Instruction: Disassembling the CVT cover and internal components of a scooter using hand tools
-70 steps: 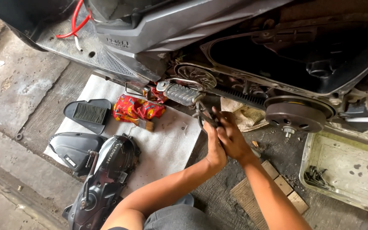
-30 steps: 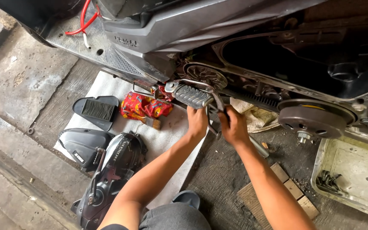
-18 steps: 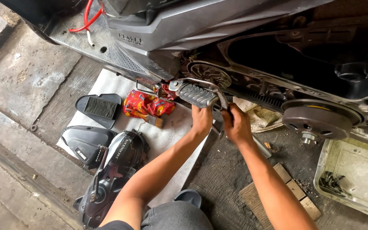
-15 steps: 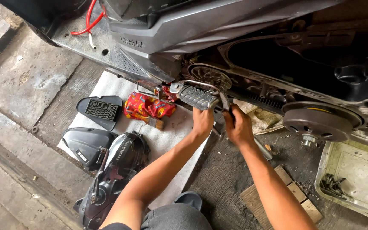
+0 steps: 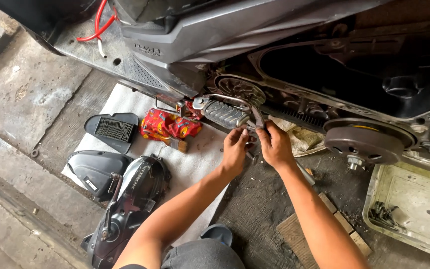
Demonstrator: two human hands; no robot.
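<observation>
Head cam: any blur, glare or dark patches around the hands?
Head view: even daylight, no harsh glare; left hand and right hand are sharp, with only soft shadows beneath on the floor. The open engine cavity at upper right is underexposed, its detail lost. The white cloth is bright but not blown out. The edges bow slightly, as from a wide lens.
</observation>
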